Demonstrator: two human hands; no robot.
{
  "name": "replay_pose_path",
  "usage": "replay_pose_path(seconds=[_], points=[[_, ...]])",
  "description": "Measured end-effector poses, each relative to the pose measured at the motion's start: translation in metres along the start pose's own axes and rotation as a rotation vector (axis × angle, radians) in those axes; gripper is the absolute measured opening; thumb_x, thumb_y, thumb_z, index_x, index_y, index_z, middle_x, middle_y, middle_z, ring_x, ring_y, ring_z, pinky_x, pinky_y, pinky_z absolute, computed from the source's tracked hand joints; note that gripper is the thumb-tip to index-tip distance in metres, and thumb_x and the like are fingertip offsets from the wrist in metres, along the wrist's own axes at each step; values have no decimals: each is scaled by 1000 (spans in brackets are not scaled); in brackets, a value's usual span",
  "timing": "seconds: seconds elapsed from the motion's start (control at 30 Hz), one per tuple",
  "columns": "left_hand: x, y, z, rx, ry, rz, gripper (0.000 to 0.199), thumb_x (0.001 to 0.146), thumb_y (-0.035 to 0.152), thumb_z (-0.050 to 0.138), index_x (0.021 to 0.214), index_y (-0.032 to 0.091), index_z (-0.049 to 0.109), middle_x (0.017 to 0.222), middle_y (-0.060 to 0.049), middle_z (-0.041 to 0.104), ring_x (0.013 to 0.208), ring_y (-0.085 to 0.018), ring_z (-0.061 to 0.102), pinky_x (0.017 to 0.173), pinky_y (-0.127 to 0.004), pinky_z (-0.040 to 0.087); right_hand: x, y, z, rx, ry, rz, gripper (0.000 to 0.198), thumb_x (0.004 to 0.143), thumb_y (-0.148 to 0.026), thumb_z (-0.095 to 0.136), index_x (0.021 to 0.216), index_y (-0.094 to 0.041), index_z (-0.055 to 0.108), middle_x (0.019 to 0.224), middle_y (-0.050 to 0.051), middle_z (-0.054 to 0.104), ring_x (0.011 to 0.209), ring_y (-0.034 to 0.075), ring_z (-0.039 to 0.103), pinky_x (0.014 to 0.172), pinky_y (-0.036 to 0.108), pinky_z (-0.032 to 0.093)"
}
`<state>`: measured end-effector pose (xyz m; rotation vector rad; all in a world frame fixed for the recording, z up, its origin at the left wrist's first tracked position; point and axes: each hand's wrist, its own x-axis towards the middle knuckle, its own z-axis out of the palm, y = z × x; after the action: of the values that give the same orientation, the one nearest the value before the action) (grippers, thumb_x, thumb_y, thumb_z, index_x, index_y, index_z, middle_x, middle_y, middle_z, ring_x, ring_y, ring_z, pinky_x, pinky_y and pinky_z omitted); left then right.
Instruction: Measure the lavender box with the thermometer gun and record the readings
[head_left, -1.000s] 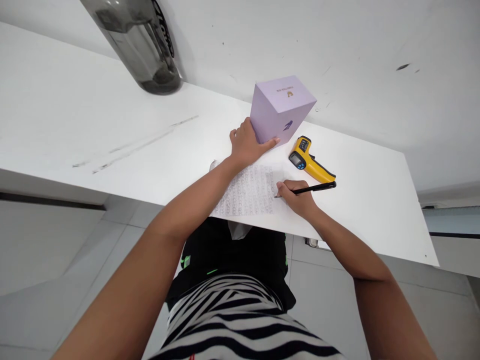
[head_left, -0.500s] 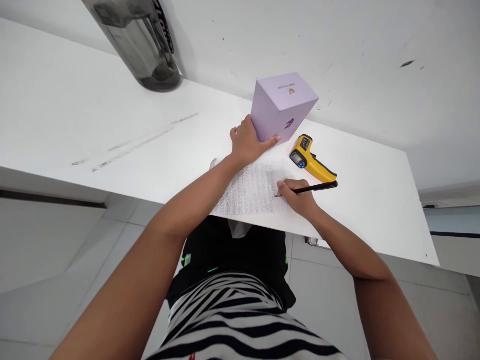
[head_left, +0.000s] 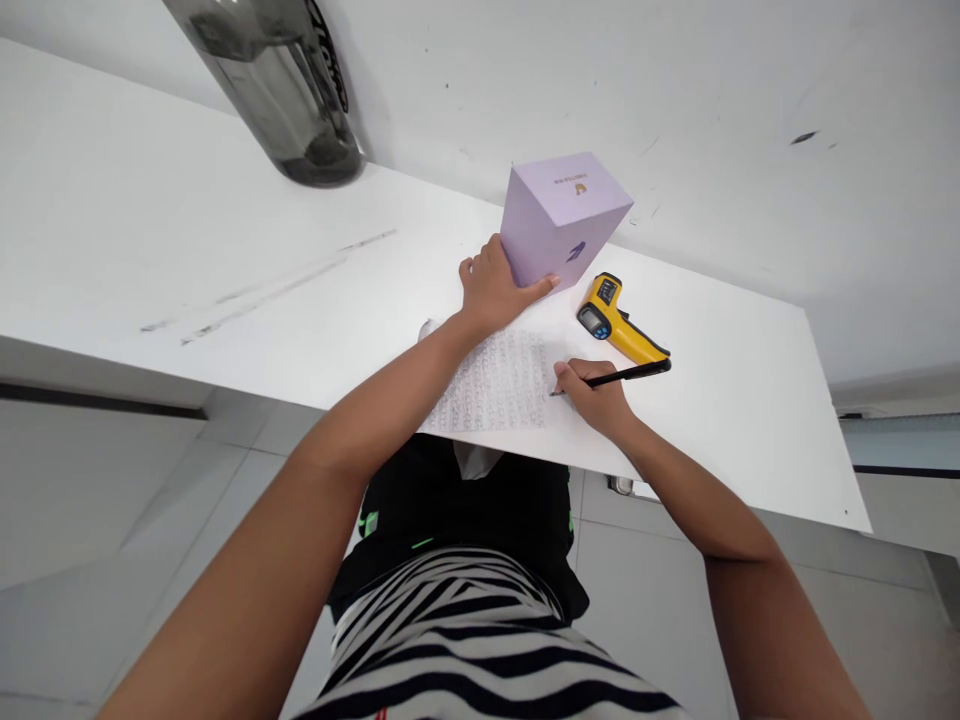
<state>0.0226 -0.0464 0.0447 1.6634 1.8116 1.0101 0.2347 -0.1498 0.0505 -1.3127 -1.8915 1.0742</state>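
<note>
A lilac box (head_left: 566,228) stands upright on the white desk, and my left hand (head_left: 493,288) grips its near lower corner, thumb along the front and fingers at the left side. Pinched in my right hand (head_left: 598,395) is a black pen (head_left: 636,372), its tip down at the right part of a sheet of paper (head_left: 499,385). Dense rows of handwriting cover the sheet, too small to read. My left forearm crosses over the paper's left part. Just beyond my right hand lies a yellow and black infrared thermometer (head_left: 624,325), close to the pen's back end.
A grey see-through bottle (head_left: 281,100) stands at the back left against the wall (head_left: 675,110). The white desk (head_left: 742,390) has dark scuff marks on its left part. Its near edge runs just in front of my body, above a tiled floor (head_left: 637,590).
The whole view has shifted very slightly. My left hand stays on the box, and my right hand keeps the pen at almost the same spot on the paper.
</note>
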Motion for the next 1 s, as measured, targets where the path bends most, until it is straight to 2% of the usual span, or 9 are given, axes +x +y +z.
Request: replay_pose_path(seconds=[0.23, 0.4, 0.5, 0.6, 0.67, 0.77, 0.87, 0.93, 1.0], points=[[-2, 3, -4, 10, -19, -4, 96, 83, 79, 81, 159, 31, 49, 157, -16, 71, 158, -45, 60, 143, -65, 31, 0, 4, 0, -21, -55, -16, 64, 103, -67, 64, 56, -26, 47, 55, -2, 48, 58, 15, 47, 58, 33, 42], [-3, 4, -5, 37, -30, -15, 96, 84, 81, 79, 160, 31, 47, 161, -16, 69, 159, -44, 59, 143, -61, 31, -1, 4, 0, 0, -22, 1, 65, 100, -69, 66, 54, -25, 52, 52, -1, 49, 55, 14, 44, 56, 33, 41], [-2, 4, -5, 43, -30, -23, 98, 84, 81, 80, 160, 30, 46, 160, -17, 70, 159, -44, 60, 142, -59, 32, -2, 3, -2, 3, 46, 3, 68, 102, -78, 61, 60, -25, 65, 57, 2, 59, 57, 18, 55, 60, 35, 48], [-2, 4, -5, 34, -32, -31, 96, 84, 82, 80, 157, 28, 49, 160, -18, 70, 159, -44, 60, 142, -58, 33, -1, 3, -5, -46, 112, -39, 72, 103, -88, 54, 76, -26, 79, 77, 8, 77, 76, 25, 73, 71, 39, 59], [-2, 5, -6, 29, -31, -30, 94, 84, 82, 81, 155, 28, 50, 161, -18, 69, 159, -45, 60, 141, -59, 33, 0, 7, -8, -114, 130, -81, 72, 103, -90, 52, 85, -27, 82, 90, 10, 83, 88, 29, 79, 79, 41, 63], [-2, 6, -6, 26, -26, -24, 92, 84, 81, 81, 153, 28, 51, 163, -18, 69, 159, -45, 60, 141, -62, 32, 5, 16, -11, -300, 127, -175, 60, 109, -78, 55, 95, -28, 85, 95, 11, 83, 91, 29, 78, 83, 41, 63], [-3, 7, -6, 24, -25, -27, 90, 84, 80, 81, 151, 28, 52, 160, -18, 70, 158, -45, 61, 141, -61, 33, 10, 26, -11, -521, 91, -255, 38, 112, -48, 56, 119, -26, 87, 109, 13, 82, 92, 28, 77, 80, 39, 61], [-3, 7, -7, 20, -29, -34, 89, 85, 80, 81, 151, 27, 52, 160, -19, 71, 158, -45, 61, 141, -61, 32, 13, 31, -12, -624, 45, -251, 42, 111, -31, 51, 138, -23, 83, 121, 16, 80, 92, 28, 76, 75, 39, 60], [-4, 8, -8, 18, -30, -41, 90, 85, 78, 81, 152, 27, 51, 160, -20, 70, 159, -46, 61, 142, -60, 30, 14, 32, -13, -670, 3, -233, 52, 109, -22, 47, 151, -21, 77, 124, 17, 78, 93, 29, 75, 74, 40, 60]])
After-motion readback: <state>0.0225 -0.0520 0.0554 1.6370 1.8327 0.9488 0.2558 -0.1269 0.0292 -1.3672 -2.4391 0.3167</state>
